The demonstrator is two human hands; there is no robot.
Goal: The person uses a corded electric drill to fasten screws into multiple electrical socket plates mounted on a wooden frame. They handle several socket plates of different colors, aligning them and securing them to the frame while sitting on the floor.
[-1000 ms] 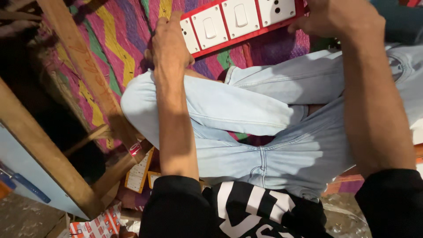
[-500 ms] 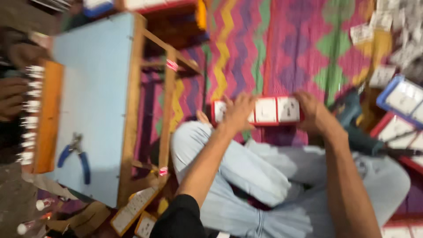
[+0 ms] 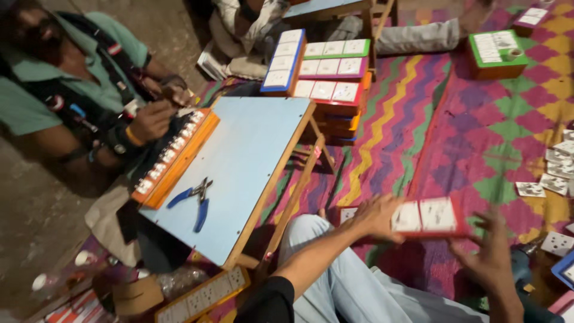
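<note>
— What's different from half a second back?

— The view has swung up and left. The red switch board (image 3: pixel 427 216) now sits lower right of the frame, and the light blue counter (image 3: pixel 239 173) fills the middle instead of the left edge. The co-worker (image 3: pixel 66 101) at upper left shows far more fully.

— And the hands?

— The left hand (image 3: pixel 373 216) grips the board's left end. The right hand (image 3: pixel 490 254) is blurred, fingers spread by the board's right end; whether it holds it, I cannot tell.

— What's around?

— One pair of blue-handled pliers (image 3: pixel 194 200) lies on the counter, beside an orange board (image 3: pixel 173 158) the co-worker handles. Beyond the counter, four boards are stacked (image 3: pixel 326 75). One green-edged board (image 3: pixel 496 54) sits upper right. Loose white plates (image 3: pixel 559 164) dot the patterned mat (image 3: pixel 478 137) at the right edge, too blurred to count.
</note>
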